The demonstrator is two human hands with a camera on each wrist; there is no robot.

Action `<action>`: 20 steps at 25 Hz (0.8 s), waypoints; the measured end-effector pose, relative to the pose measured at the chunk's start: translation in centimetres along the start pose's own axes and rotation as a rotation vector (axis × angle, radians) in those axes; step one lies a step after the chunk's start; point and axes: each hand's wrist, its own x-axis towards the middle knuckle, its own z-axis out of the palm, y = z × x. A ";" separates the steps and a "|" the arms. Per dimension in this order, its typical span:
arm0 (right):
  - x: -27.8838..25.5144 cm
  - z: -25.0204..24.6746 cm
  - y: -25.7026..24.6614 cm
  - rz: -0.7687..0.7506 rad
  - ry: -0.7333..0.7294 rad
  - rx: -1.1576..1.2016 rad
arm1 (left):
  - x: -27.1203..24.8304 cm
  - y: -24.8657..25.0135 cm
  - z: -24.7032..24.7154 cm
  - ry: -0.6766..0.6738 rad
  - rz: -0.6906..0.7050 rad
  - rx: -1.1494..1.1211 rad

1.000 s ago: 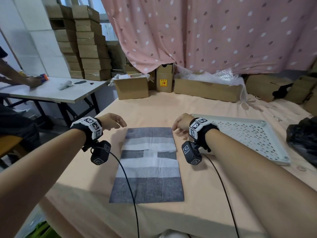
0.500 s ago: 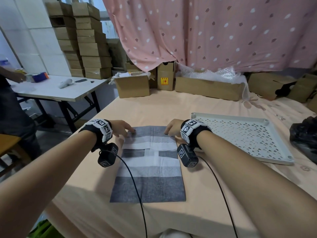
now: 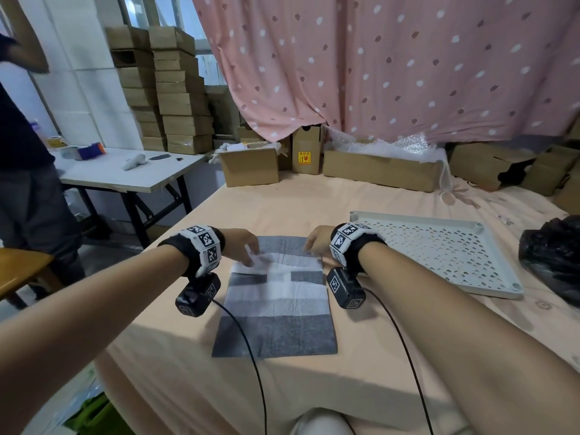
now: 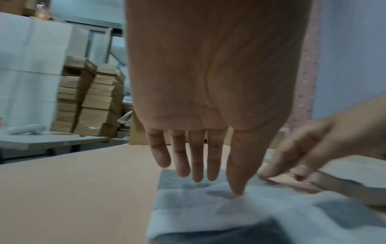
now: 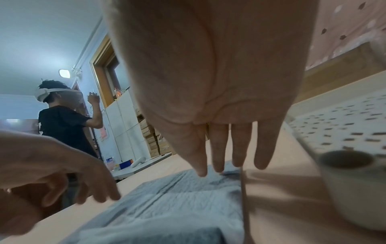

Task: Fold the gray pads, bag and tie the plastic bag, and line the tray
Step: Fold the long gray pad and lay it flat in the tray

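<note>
Both hands at the far edge of the gray pad

The left hand [image 3: 240,246] and right hand [image 3: 317,242], fingers extended and gripping nothing, touched the gray pad [image 3: 276,312] lying flat beneath them; the tray [image 3: 499,279] lay beside the right hand.

I see both forearms extended forward, wrists level. The left hand [image 3: 240,246] has its fingers [image 4: 196,166] straight, pointing down, thumb tip lowest. The right hand [image 3: 317,243] has straight fingers [image 5: 240,148] pointing down, slightly spread. Neither hand grips anything.
</note>
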 end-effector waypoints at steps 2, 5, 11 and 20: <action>-0.1 -0.4 0.0 -0.008 0.029 -0.020 | -2.3 2.2 -0.2 -0.055 0.076 -0.022; -0.9 -0.4 -0.1 -0.002 0.056 -0.067 | -4.3 4.8 0.8 -0.193 0.170 0.017; -2.1 1.2 -0.1 0.005 -0.071 -0.106 | -4.2 5.1 2.3 -0.321 0.218 0.195; -1.1 0.7 0.6 -0.030 -0.044 -0.122 | -4.6 2.9 1.8 -0.343 0.228 0.201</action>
